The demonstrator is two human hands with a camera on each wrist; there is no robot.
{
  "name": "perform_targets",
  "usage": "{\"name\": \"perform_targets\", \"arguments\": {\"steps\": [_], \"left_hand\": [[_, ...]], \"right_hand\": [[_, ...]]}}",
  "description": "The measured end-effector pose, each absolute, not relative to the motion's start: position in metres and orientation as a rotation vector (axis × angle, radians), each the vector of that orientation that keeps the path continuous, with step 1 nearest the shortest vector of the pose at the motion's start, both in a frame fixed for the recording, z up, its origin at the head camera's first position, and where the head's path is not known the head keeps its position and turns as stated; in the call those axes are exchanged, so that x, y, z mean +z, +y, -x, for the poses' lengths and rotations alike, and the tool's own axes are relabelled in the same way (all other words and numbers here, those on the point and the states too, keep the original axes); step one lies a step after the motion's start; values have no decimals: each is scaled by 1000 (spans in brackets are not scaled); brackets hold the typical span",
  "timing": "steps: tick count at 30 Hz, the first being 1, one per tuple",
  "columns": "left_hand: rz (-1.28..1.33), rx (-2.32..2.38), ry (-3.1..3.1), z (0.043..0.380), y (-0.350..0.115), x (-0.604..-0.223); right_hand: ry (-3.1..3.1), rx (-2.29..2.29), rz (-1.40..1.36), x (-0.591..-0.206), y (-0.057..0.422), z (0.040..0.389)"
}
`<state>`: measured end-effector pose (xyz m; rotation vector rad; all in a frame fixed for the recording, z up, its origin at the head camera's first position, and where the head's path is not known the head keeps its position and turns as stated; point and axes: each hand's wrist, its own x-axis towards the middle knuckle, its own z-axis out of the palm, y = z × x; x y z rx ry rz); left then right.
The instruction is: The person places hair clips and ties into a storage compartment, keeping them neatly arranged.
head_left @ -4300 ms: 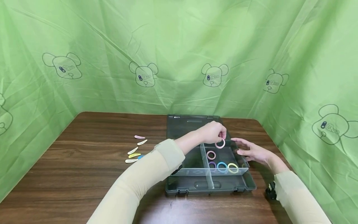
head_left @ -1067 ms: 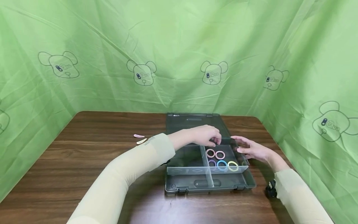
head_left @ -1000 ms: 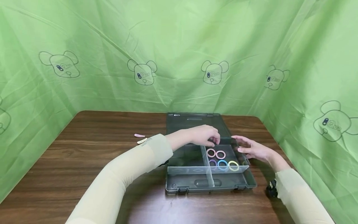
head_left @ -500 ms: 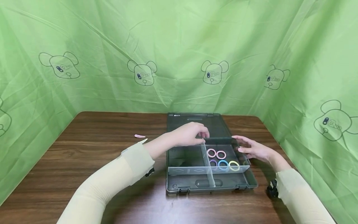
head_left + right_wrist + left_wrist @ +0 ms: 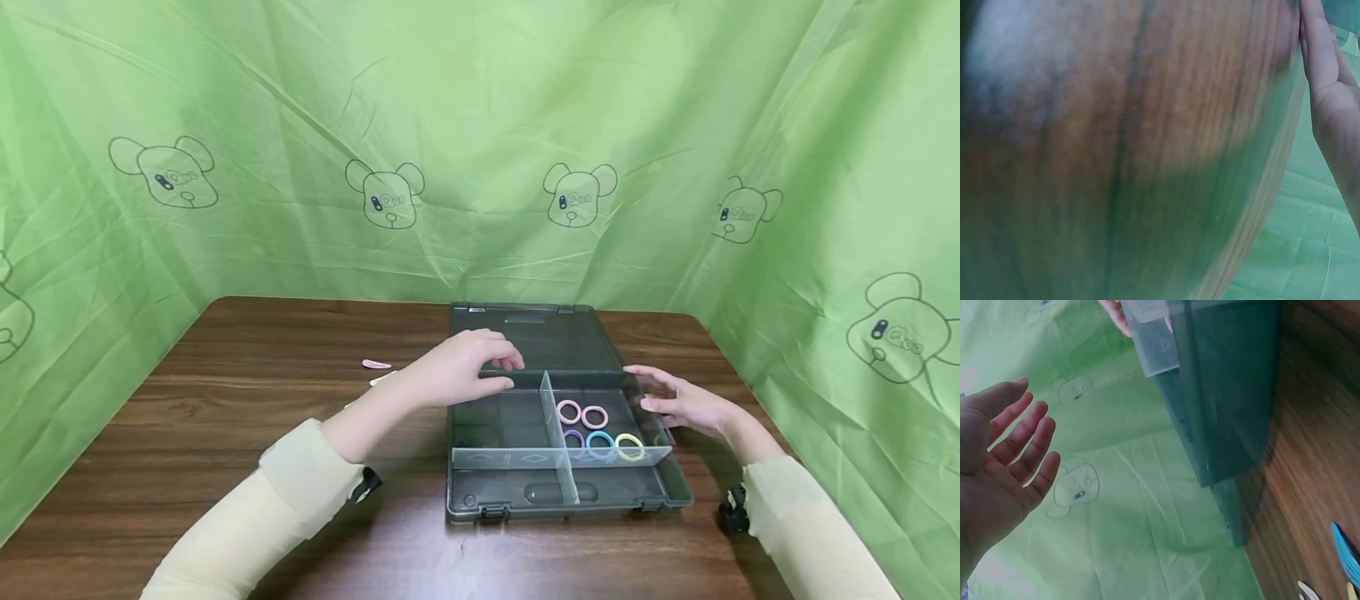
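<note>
Hanging over the left side of the box [image 5: 517, 512] in the head view: the left hand [image 5: 461, 367], fingers loosely curving, pinching nothing. The right hand [image 5: 686, 406] is resting against the box's right side, fingers lying fairly straight. Five hair ties [image 5: 595, 427] are lying in the back-right compartment; probably light, soft, stretchy, so pinching the rim should do. One pink clip [image 5: 377, 364] and one pale clip [image 5: 383, 378] are lying on the counter [image 5: 262, 383].

Left wrist: fingers are lying slightly apart, holding nothing. A blue clip [image 5: 1345, 553] is sitting on the counter; likely thin, stiff, slick. Suggest pinching across its long edges.

Right wrist: fingers are pointing straight up, fingertip contact not showing clearly. Box is likely rigid; suggest bracing its outer wall, not the thin divider [image 5: 510, 458].
</note>
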<state>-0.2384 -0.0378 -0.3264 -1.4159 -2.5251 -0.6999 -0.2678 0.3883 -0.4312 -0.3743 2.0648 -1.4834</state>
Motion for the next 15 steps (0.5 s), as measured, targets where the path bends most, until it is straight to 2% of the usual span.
{"name": "perform_targets", "arguments": {"steps": [15], "left_hand": [[1331,-848,-2435,220,-102,-341]], "right_hand": [[2092,-1454,318,-429,386,267]]}}
